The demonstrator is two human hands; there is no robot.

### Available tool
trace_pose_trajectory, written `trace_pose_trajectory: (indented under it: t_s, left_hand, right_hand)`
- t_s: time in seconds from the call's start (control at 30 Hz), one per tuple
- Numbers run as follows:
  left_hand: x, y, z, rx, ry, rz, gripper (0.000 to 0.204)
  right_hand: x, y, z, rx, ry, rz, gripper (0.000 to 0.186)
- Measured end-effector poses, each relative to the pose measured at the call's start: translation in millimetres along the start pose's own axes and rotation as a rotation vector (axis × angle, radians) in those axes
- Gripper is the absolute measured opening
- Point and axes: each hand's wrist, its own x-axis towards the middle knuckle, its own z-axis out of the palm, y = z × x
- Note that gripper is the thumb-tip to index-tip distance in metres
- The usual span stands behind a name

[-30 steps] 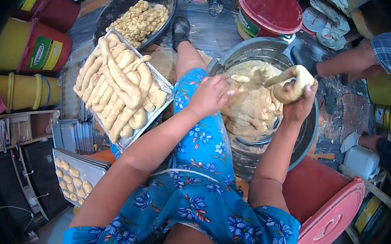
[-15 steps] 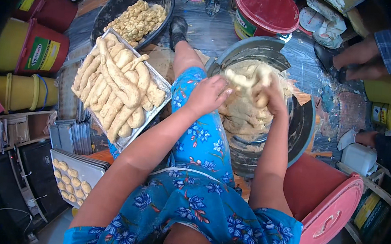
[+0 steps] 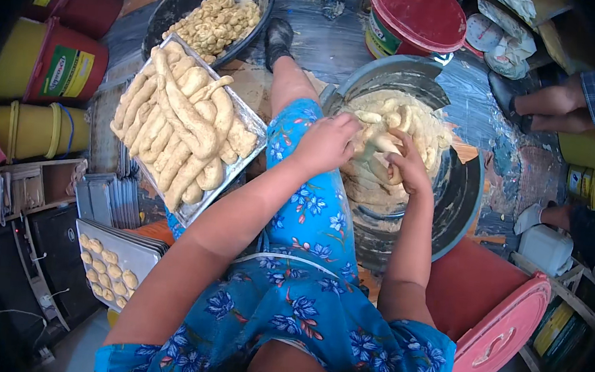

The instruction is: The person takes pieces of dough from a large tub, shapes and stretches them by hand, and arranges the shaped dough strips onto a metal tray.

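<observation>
From the head view, I see the person seated over a dark round tub point(image 3: 461, 220) with a big mass of dough point(image 3: 371, 188) inside. The right hand point(image 3: 413, 168) is over the dough, its fingers bent around a pale strip of dough point(image 3: 383, 143), blurred, above the mass. The left hand point(image 3: 327, 143) is at the tub's left side, fingers close together and bent; I cannot tell whether they pinch anything. Left of the person's knee, a metal tray point(image 3: 252, 123) bears piled dough rolls point(image 3: 177, 117); beyond it, a black basin point(image 3: 162, 25) holds small dough lumps point(image 3: 216, 26).
</observation>
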Motion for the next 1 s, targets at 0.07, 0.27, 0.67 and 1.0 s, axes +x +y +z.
trace_pose_trajectory:
  t_s: [0.07,0.27,0.67,1.0]
  left_hand:
    - [1.8,1.1,4.8,0.068,0.012,0.093,0.034]
    - [20.6,-31.1,5.7,-0.558,-0.371,-0.158,0.038]
    - [19.1,-25.2,6.3,-0.723,-0.222,-0.269,0.029]
    - [13.2,-16.1,7.9,-0.180,-0.004,-0.071,0.041]
  right_hand:
    - [-20.3,-37.7,20.4,-0.044,-0.100,-0.074,0.061]
    - [-42.0,-74.9,26.6,0.008,-0.394,-0.298,0.080]
    - [45.4,91.8,-21.3,-1.033,0.403,-0.072,0.036]
    - [20.2,130.8,-84.4,-1.171,0.863,-0.569,0.037]
